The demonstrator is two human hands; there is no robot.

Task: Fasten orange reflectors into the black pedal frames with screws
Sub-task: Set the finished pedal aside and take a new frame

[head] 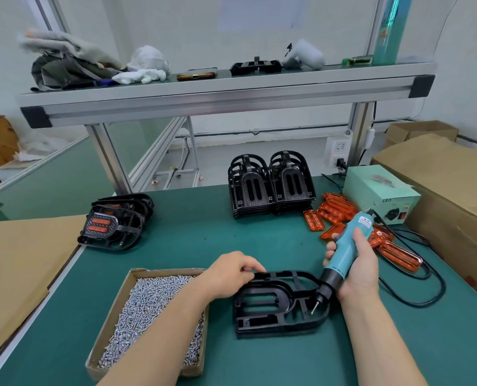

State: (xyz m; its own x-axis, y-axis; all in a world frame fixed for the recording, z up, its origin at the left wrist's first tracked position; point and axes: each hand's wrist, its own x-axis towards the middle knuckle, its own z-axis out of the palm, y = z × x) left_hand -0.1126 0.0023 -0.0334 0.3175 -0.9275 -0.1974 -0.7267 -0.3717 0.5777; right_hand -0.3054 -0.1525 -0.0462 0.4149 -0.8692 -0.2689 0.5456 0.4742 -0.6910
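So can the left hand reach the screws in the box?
Probably yes. The open cardboard box lies under the left forearm, its screws uncovered. The left hand must first let go of the black pedal frame.

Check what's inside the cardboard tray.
A heap of small silver screws fills the cardboard tray. The left forearm crosses its right side, hiding that part; the tray bottom is buried too.

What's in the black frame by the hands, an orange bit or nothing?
Nothing, it is empty: the frame shows only open black slots, no orange.
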